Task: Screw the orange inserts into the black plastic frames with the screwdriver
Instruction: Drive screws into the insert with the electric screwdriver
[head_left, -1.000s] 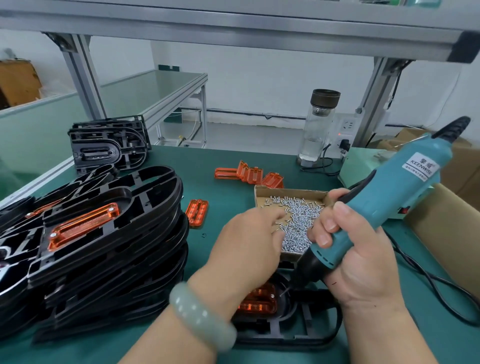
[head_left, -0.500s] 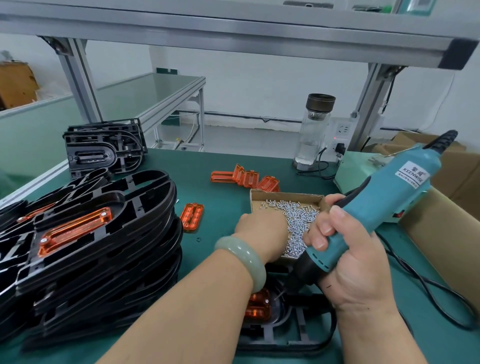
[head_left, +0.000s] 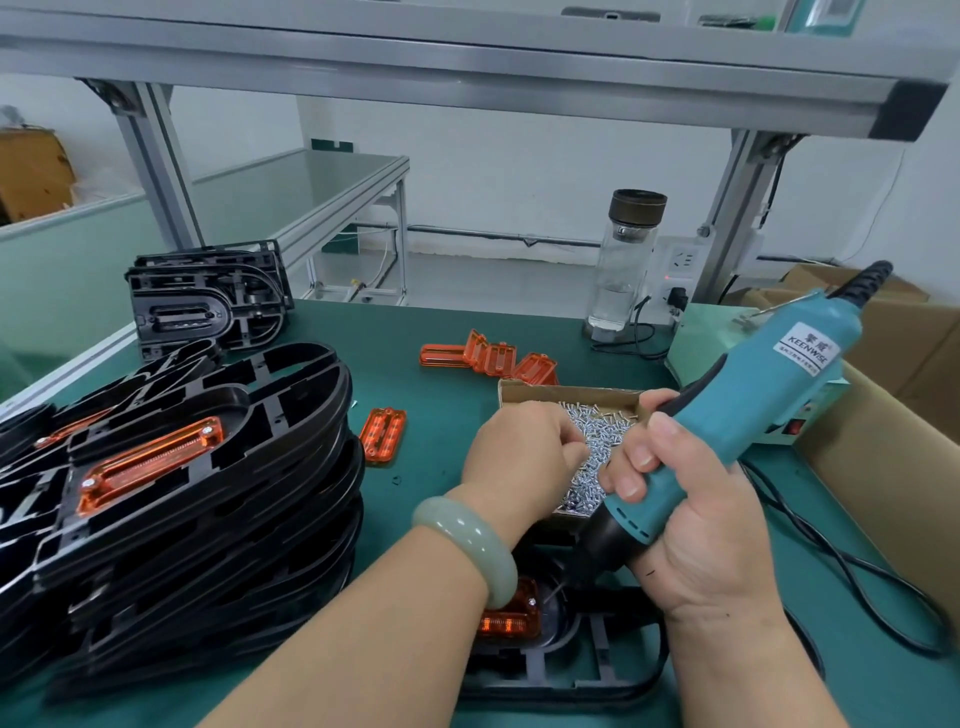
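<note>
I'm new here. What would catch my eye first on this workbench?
The teal screwdriver, gripped in the right hand at centre right, stands out most. Beside it the left hand dips into a cardboard box of silver screws. On the left rises a tall stack of black frames, the top one carrying a bright orange insert.

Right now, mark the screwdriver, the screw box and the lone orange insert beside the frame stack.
screwdriver (head_left: 763, 415), head view, middle of its teal body.
screw box (head_left: 561, 393), head view, cardboard back wall.
orange insert (head_left: 383, 434), head view, centre of its top face.
</note>
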